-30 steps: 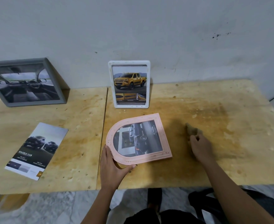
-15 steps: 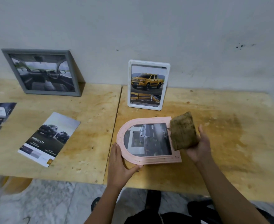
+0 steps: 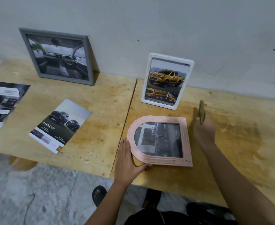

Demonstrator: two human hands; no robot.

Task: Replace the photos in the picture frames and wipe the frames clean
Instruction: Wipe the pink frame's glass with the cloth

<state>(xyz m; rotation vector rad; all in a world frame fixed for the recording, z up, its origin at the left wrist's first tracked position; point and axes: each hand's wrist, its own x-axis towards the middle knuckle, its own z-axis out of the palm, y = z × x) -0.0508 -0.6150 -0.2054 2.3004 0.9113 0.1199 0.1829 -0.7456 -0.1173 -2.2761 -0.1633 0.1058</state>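
Mid-picture, the left grip (image 3: 127,159) lies spread against the pink frame (image 3: 159,140) on the tabletop (image 3: 239,143). The right grip (image 3: 204,129) pinches a brown cloth (image 3: 202,111) just right of it.

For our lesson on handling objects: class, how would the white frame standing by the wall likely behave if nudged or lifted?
The white frame stands nearly upright on its narrow bottom edge, so a nudge would probably tip it over. It looks like rigid moulded plastic, so it is likely stiff and fairly light to lift. Its smooth rim may be a little slippery.
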